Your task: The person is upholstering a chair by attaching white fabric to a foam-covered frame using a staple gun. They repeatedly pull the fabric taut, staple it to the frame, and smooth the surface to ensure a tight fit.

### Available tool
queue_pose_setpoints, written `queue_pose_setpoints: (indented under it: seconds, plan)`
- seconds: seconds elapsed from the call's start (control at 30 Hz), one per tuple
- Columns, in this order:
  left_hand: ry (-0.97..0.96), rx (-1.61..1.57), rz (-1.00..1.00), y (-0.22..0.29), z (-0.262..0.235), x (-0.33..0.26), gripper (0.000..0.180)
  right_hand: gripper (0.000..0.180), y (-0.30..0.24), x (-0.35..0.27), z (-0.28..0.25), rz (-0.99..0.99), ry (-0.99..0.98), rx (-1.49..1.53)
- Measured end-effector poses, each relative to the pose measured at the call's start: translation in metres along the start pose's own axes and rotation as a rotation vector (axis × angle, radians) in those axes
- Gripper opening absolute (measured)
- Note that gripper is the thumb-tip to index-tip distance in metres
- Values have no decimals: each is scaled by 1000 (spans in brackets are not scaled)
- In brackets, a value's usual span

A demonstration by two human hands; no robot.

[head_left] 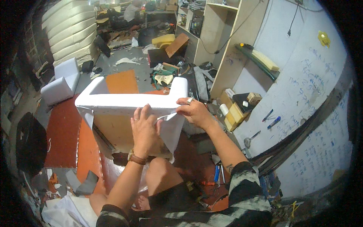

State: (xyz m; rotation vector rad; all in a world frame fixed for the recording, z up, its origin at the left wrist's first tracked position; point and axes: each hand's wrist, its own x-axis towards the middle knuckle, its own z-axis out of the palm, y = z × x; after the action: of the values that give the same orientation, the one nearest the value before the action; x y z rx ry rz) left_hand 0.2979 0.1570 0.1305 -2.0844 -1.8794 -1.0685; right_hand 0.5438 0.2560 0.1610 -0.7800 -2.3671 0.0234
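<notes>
In front of me stands a small piece of furniture like a seat frame, its padded rim covered in white upholstery and its bare wooden panel facing me. Loose white upholstery fabric hangs down from the rim at the right corner. My left hand, with a watch on the wrist, lies on the panel just under the rim, fingers stretched and apart, the thumb beside a fold of the fabric. At the right corner my right hand pinches the fabric's edge between thumb and fingers.
Another white upholstered piece rests at the far left, near stacked cream cushions. Pliers and other tools lie on the floor by my right knee. A wooden shelf and a written-on white wall bound the right side. Scraps litter the floor.
</notes>
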Motion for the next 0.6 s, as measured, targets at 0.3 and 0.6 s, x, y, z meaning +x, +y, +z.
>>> queue_pose_setpoints:
  seconds: [0.3,0.6]
  plan:
    - [-105,133,-24,56,20,34,36,22,-12,3,2,68,29,42]
    - [-51,-41,81,39,20,37,23,30,3,-5,8,97,148,241]
